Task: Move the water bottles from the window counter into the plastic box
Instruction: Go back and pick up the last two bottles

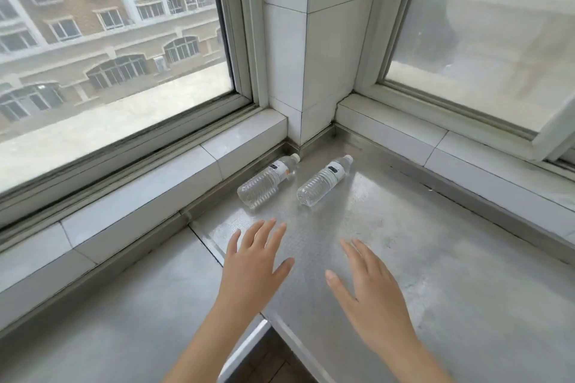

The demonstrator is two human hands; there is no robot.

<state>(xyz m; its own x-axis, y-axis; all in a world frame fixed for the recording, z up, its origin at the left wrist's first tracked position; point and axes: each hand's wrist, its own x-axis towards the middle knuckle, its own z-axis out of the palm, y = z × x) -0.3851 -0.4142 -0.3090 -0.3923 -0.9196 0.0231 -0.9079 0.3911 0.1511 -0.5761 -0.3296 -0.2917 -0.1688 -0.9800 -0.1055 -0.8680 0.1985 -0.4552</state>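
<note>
Two clear water bottles lie on their sides on the steel window counter (435, 258), caps pointing toward the corner pillar. The left bottle (268, 180) lies close to the tiled ledge under the left window. The right bottle (323, 180) lies about a hand's width to its right. My left hand (253, 261) hovers flat with fingers spread, a short way in front of the left bottle. My right hand (368, 289) is also open, fingers straight, nearer to me than the right bottle. Neither hand touches a bottle. The plastic box is out of view.
A white tiled pillar (311, 71) stands in the corner between two windows. Tiled ledges (140, 196) run along both windows above the counter. The counter's inner corner edge (267, 323) drops to a dark floor gap at the bottom centre.
</note>
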